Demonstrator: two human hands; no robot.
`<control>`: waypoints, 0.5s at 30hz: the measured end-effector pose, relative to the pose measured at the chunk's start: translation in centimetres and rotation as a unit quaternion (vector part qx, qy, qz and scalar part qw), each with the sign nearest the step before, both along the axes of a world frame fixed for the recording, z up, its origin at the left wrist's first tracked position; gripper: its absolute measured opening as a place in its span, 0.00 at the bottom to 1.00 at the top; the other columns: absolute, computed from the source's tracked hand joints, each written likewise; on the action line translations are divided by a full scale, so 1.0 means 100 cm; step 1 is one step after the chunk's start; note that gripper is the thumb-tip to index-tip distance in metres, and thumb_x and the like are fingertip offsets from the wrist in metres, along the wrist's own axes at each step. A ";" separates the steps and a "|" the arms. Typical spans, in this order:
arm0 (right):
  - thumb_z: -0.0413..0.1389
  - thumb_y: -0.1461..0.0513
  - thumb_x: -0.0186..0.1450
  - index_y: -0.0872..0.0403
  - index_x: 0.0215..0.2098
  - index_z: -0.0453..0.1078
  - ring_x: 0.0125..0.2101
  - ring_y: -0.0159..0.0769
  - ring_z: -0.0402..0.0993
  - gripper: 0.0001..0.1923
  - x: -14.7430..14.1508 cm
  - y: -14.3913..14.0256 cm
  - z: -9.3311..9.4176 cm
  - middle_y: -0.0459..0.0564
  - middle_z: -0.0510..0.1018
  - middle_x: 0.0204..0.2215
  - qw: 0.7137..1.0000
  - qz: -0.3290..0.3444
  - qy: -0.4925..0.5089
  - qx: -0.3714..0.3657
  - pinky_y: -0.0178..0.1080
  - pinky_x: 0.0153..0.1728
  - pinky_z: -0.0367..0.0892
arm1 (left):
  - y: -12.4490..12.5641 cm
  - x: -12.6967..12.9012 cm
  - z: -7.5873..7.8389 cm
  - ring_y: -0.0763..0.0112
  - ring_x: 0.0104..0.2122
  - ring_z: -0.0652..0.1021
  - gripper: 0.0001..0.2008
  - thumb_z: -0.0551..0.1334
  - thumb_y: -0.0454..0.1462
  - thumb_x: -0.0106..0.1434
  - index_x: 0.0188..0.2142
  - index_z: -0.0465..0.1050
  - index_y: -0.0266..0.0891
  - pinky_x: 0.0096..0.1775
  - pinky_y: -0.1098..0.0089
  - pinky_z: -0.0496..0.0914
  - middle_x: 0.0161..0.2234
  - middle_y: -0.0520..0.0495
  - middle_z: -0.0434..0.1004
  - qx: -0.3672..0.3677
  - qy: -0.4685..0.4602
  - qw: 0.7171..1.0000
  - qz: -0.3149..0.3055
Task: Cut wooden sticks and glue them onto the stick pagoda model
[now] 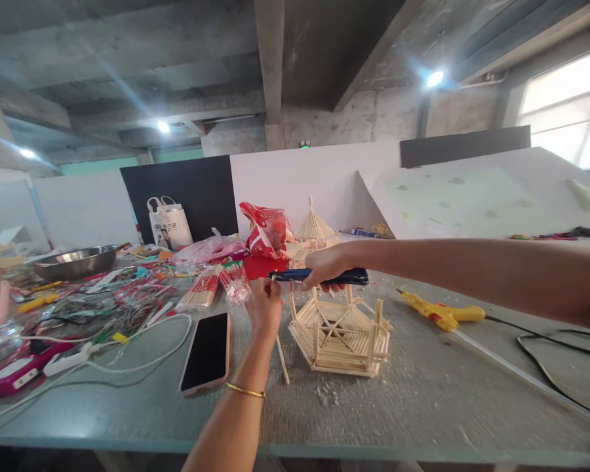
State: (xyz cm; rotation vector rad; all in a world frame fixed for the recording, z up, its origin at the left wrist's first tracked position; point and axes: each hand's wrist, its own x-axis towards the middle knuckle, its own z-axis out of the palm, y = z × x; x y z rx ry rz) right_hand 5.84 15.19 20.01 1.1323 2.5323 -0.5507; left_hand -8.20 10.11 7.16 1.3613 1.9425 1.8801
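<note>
Bare concrete beams and glowing lamps (434, 79) span the ceiling above you, with white panels (299, 177) and a black panel (187, 190) standing behind your grey table (423, 426). Your right hand (327, 263) reaches across from the right, its fingers wrapped around a dark blue tool (356, 276) whose narrow end points left. Your left hand (264, 305), with a gold bracelet (246, 391) around the wrist, is drawn in narrow at that end, pinching a thin wooden stick (282, 360). Its pale lower part slants down past your hand; you cannot tell from this view whether the tool grips the stick.

Just beside that stick, below your right hand, sits the six-sided stick frame (339, 333), with spokes crossing its middle and short posts rising at its corners. Behind your hand rises a pointed stick roof (314, 225), partly hidden lower down. Left of your left forearm lies a dark-screened phone (206, 354), and beyond it are packs of sticks (201, 290) near a red plastic bag (265, 229). Farther left, a metal bowl (76, 264) stands among clutter. Right of the frame, well apart from your hands, a yellow glue gun (437, 311) lies with a translucent rod (521, 372) at its back.
</note>
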 end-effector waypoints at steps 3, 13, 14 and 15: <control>0.54 0.53 0.57 0.58 0.23 0.62 0.15 0.28 0.65 0.16 -0.001 0.003 -0.002 0.46 0.67 0.17 1.000 0.006 0.006 0.012 0.32 0.15 0.62 | 0.003 -0.002 -0.002 0.76 0.20 0.70 0.10 0.57 0.40 0.60 0.26 0.66 0.37 0.28 0.70 0.66 0.17 0.58 0.65 -0.009 0.018 1.000 0.011; 0.57 0.50 0.53 0.57 0.21 0.62 0.14 0.27 0.61 0.18 -0.008 0.029 -0.014 0.43 0.63 0.14 0.997 0.022 0.013 0.077 0.31 0.13 0.57 | 0.026 -0.008 -0.016 0.77 0.22 0.72 0.14 0.55 0.44 0.63 0.32 0.69 0.35 0.28 0.70 0.69 0.23 0.55 0.71 -0.046 0.013 0.999 -0.008; 0.57 0.50 0.53 0.57 0.21 0.62 0.14 0.26 0.60 0.18 -0.009 0.032 -0.016 0.43 0.63 0.14 0.996 0.025 0.011 0.080 0.31 0.13 0.57 | 0.030 -0.009 -0.018 0.77 0.21 0.72 0.14 0.55 0.44 0.63 0.32 0.69 0.35 0.28 0.70 0.69 0.23 0.55 0.71 -0.053 0.010 0.998 -0.016; 0.57 0.51 0.52 0.57 0.21 0.62 0.14 0.26 0.60 0.18 -0.009 0.035 -0.019 0.43 0.63 0.14 0.996 0.027 0.008 0.083 0.31 0.13 0.57 | 0.033 -0.010 -0.020 0.78 0.21 0.72 0.14 0.55 0.44 0.63 0.31 0.69 0.35 0.27 0.70 0.69 0.23 0.55 0.71 -0.059 0.008 0.998 -0.025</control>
